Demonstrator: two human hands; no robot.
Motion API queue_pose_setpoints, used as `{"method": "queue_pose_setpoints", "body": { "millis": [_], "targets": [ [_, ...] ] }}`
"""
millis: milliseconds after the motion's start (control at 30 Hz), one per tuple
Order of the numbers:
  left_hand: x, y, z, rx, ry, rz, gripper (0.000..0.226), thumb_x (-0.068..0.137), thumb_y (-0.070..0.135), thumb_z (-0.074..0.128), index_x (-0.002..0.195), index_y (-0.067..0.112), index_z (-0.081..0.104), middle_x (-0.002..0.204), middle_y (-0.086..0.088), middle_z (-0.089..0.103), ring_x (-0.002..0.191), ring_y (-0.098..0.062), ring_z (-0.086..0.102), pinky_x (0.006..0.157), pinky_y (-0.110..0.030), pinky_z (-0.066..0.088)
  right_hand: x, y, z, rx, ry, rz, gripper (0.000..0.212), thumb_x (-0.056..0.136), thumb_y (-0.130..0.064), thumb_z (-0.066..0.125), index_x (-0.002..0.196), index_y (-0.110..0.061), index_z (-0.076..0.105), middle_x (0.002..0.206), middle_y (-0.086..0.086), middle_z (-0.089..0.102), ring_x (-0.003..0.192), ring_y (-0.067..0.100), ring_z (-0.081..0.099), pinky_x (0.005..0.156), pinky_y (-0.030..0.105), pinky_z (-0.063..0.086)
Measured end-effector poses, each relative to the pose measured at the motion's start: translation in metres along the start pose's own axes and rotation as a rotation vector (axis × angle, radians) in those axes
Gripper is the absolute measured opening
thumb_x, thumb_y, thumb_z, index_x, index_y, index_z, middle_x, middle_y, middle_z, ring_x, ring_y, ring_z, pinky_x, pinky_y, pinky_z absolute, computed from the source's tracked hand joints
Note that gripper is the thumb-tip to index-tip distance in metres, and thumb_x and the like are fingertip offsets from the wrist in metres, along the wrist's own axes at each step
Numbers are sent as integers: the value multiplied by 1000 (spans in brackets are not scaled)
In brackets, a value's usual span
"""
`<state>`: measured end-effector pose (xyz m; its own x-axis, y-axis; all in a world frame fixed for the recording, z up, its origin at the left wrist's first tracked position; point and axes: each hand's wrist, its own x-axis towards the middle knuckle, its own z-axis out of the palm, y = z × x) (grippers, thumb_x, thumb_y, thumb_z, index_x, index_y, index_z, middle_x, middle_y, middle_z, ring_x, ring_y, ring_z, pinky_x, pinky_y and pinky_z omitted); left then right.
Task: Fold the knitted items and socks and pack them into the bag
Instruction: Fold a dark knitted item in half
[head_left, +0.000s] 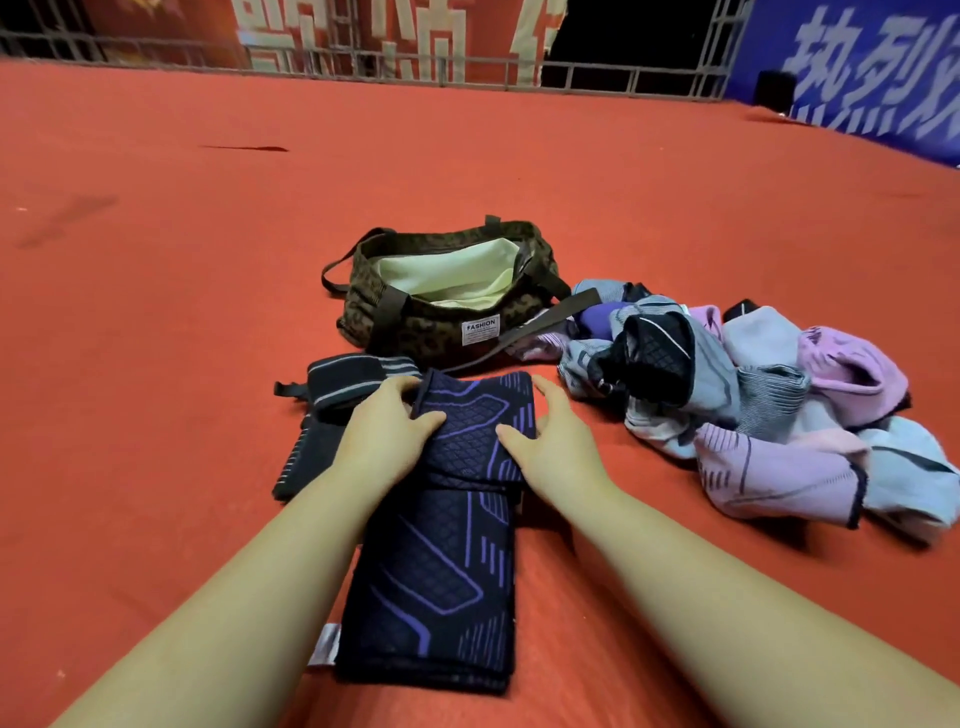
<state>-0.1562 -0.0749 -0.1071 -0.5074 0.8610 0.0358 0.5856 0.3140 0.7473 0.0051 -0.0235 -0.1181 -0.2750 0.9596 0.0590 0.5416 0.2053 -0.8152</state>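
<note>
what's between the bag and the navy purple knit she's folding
Mostly bare red cloth; the bag's brown strap crosses the stretch above the navy knit, head view.

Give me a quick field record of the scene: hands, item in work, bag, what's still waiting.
left hand: grips the far left edge of the navy knitted piece
right hand: thumb on the piece, fingers along its right edge
item in work: navy with purple pattern, far end folded over
bag: leopard print, mouth open, pale lining showing, beyond the piece
striped dark item: left of the piece, on the red surface
unfolded pile: pink, grey and blue knits, right of the bag
</note>
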Motion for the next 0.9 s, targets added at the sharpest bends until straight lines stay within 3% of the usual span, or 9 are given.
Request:
{"method": "queue_pose_setpoints", "body": {
  "millis": [133,233,300,367,467,633,733,833,900],
  "targets": [
    [-2,-18,2,325,-93,212,68,92,34,56,149,31,20,131,-7,48,121,-25,46,102,-35,36,-6,15,5,-221,-80,-93,64,93,-28,52,149,-31,20,129,8,50,119,27,48,97,32,38],
    [1,-28,0,671,-43,403,61,96,43,44,150,30,19,151,-14,26,134,-31,29,108,-40,25,-5,19,7,-445,-65,-151,59,96,-36,46,149,-34,20,133,6,39,126,25,36,105,35,32],
    [3,-27,-3,842,-76,452,63,94,56,19,151,29,15,159,-12,2,144,-33,8,114,-42,13,-4,22,8,-583,-56,-220,57,97,-39,40,149,-31,19,153,6,21,139,24,20,112,36,22],
    [4,-27,-6,976,-179,470,84,78,62,-10,152,26,8,159,-6,-10,146,-32,-8,116,-44,2,-3,24,7,-685,-102,-281,55,100,-42,32,151,-29,14,160,0,0,146,20,2,115,37,13],
    [7,-28,-6,1044,-343,407,95,70,68,-19,152,23,-3,159,2,-12,144,-26,-18,117,-45,-8,0,29,4,-712,-246,-248,55,101,-44,22,151,-28,7,160,-5,-6,146,17,-7,117,39,6],
    [6,-14,-10,1181,-407,384,70,94,60,5,151,20,-8,159,1,-10,144,-25,-20,116,-47,-12,6,29,0,-690,-370,-171,57,100,-48,20,151,-29,2,159,-5,-8,147,17,-4,118,42,2],
    [3,6,-13,1295,-369,417,68,98,56,12,152,17,0,159,-6,-9,144,-29,-19,115,-49,-13,-1,21,-12,-619,-310,-165,61,99,-49,29,151,-28,8,160,-2,-5,147,18,-1,119,39,5],
    [-12,40,-1,1172,-243,546,60,99,43,29,151,18,13,160,-9,0,146,-29,-9,116,-47,-9,-28,11,-29,-176,-284,-116,60,94,-38,46,147,-17,27,157,5,18,144,20,18,115,27,14],
    [-30,66,21,928,-198,658,55,97,38,37,148,22,25,158,-3,18,146,-22,10,117,-40,2,-48,28,-50,-95,-85,-194,50,88,-31,55,134,-14,47,144,6,43,134,20,38,110,21,23]
  ]
}}
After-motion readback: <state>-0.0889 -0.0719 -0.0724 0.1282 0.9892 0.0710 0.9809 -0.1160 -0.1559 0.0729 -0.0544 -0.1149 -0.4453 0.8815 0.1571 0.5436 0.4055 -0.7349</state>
